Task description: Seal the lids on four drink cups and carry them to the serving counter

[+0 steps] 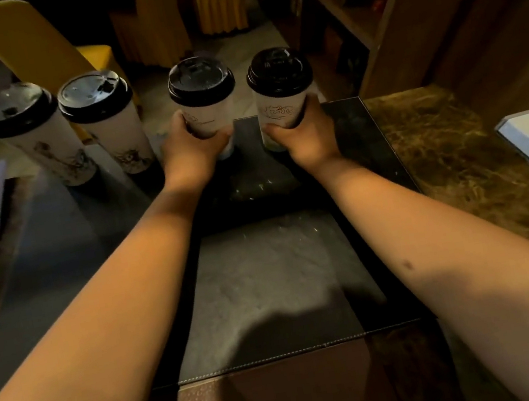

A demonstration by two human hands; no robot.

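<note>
Four lidded cups stand in a row ahead of us, each white with a black lid. Well to the left of our grip, the far-left cup (46,144) and the second cup (114,134) stand untouched, close together, on the dark glossy countertop (53,233); both are tall and carry dark printed artwork low on their sides.

Our left hand (191,151) wraps around the lower body of the third cup (205,105), thumb on its left side and fingers curled round the front, so the hand is clenched on it. The base of this cup shows just below our fingers, at the far end of the black leather mat (269,286) (whether it touches the surface, we cannot tell).

Just right of it, apart from it, our right hand (305,136) grasps the fourth cup (281,97) the same way, low on its body, with a reddish line drawing showing above our fingers. All four lids sit flat on their rims.

Right of our right grip lies a brown marbled surface (456,152), and beyond it wooden shelving (363,4).
</note>
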